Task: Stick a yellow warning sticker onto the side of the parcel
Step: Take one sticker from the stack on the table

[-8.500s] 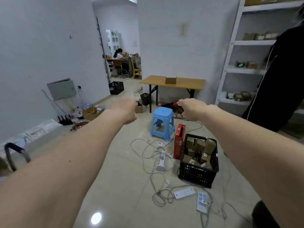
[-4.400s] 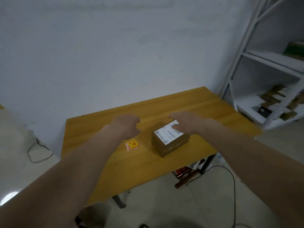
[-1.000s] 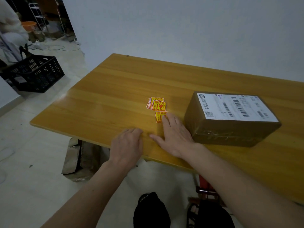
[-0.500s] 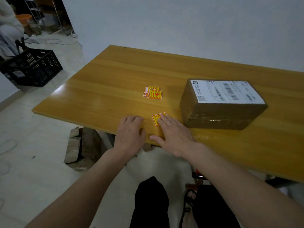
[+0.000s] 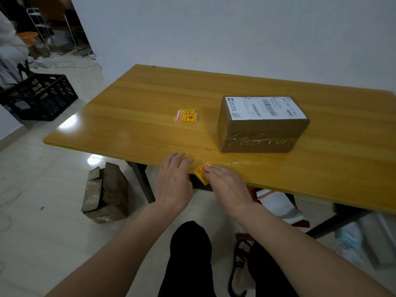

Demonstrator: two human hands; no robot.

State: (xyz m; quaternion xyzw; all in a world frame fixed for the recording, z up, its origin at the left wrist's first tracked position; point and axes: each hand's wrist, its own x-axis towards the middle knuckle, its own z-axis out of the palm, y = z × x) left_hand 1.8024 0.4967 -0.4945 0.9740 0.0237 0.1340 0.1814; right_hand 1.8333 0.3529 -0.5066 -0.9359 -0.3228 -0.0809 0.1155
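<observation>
Sticker [image 5: 202, 173], single, yellow with red print: lies at the near edge of the table [image 5: 132, 133], at about 6 o'clock of the tabletop, one corner hanging past the edge. Pinned or pinched under the fingertips of the right hand [image 5: 227, 187]; whether the thumb is beneath it cannot be told.

Right hand: palm down, fingers together on the sticker.

Left hand [image 5: 173, 183]: palm down at the table edge, just beside the sticker at its 9 o'clock, fingers loosely together, holding nothing. The two hands are close but not touching.

Sticker stack [image 5: 186, 116]: small pile of the same labels, toward 10 o'clock from the hands, well apart from them.

Parcel [image 5: 260, 125]: brown box wrapped in clear tape, white shipping label [image 5: 265, 108] on top, at about 1 o'clock from the hands. Near side faces the person and is bare; no yellow sticker on it.

Step in hand, by judgement: taking one sticker off the table at the overhang. Sticking not yet begun.

Next move calls for: a grip on the overhanging corner, the backing peeled (likely work for both hands, if backing is present), then carrying the sticker toward 1 o'clock and pressing it flat on the near side of the parcel.
</observation>
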